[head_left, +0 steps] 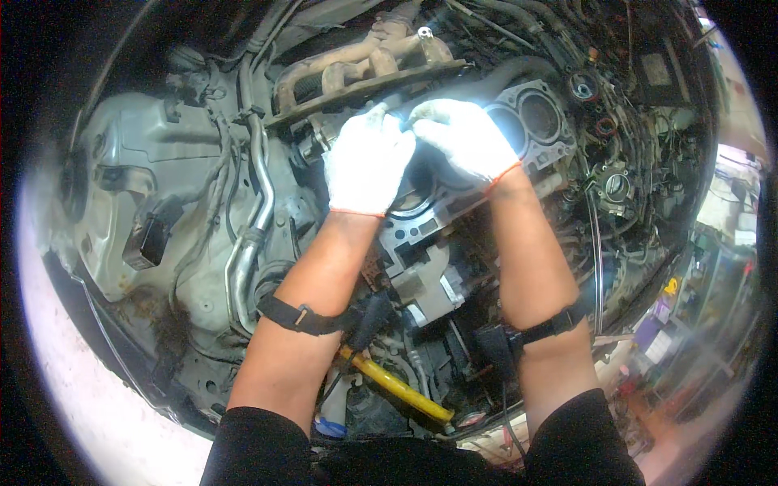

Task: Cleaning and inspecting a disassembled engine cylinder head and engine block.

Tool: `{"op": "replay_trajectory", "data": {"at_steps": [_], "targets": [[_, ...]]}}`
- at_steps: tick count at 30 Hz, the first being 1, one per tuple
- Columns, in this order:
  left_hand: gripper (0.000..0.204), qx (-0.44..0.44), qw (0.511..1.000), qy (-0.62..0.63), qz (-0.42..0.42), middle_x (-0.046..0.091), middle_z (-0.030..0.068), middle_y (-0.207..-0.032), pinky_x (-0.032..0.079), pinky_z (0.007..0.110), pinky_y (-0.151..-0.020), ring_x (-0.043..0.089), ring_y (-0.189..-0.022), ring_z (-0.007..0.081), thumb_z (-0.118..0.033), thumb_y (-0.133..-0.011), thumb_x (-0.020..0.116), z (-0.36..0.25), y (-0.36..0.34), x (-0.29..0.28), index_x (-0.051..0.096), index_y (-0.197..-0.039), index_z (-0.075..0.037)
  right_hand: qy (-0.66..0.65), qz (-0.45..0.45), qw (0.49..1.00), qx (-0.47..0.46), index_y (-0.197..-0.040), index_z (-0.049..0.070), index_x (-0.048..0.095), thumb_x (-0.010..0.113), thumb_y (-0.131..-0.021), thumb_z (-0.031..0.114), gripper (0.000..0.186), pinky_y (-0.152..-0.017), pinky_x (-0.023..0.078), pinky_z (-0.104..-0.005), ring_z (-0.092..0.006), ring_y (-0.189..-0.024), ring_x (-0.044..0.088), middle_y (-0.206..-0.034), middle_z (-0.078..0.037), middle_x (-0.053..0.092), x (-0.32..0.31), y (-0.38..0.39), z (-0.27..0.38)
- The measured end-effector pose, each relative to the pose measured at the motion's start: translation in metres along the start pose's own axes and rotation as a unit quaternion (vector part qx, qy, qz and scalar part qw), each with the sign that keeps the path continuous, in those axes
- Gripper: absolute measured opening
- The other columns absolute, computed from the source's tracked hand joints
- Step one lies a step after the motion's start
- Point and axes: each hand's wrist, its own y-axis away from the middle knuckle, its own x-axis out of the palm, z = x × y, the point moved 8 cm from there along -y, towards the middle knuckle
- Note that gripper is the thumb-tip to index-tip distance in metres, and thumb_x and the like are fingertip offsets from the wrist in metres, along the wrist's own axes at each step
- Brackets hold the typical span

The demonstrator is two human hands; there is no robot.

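Both my hands wear white gloves with orange cuffs and meet above an open engine block (415, 230). My left hand (369, 162) has its fingers bent together at the tips. Fingertips of my right hand (463, 139) are pinched close beside them. Anything between the fingers is too small or too glared over to make out. To the right of my right hand, round cylinder bores (540, 113) lie uncovered in the block's flat top. Another bore is partly hidden beneath my hands. A rusty exhaust manifold (336, 77) sits just beyond them.
A bent metal pipe (262, 174) runs down the left side of the engine bay. At right are hoses, wiring and a round throttle body (616, 187). A yellow bar (401, 389) lies near my body. Black straps (301, 318) circle my forearms.
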Motion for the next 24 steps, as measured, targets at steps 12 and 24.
{"op": "replay_trajectory", "data": {"at_steps": [12,24], "targets": [[0.022,-0.055,0.997,0.047,0.019,0.071,0.0188,-0.122,0.054,0.047,-0.094,0.065,-0.109,0.0376,-0.023,-0.090,0.070,-0.004,-0.004,0.000,0.070,-0.101,-0.004,0.236,-0.046,0.968,-0.072,-0.101,0.009,0.077,0.061,-0.092,0.031,0.029,-0.087,0.056,-0.0462,-0.0386,-0.097,0.070,-0.101,-0.016,0.075,-0.002,0.004,0.031],[0.027,-0.136,0.984,0.110,-0.029,0.070,0.0209,-0.126,0.052,0.048,-0.098,0.065,-0.111,0.0391,-0.018,-0.092,0.066,0.013,0.012,0.016,0.068,-0.111,0.000,0.420,-0.162,0.882,-0.140,-0.083,0.016,0.076,0.068,-0.083,0.033,0.018,-0.073,0.054,-0.0462,-0.0323,-0.082,0.069,-0.083,-0.011,0.073,0.007,0.020,0.079]]}}
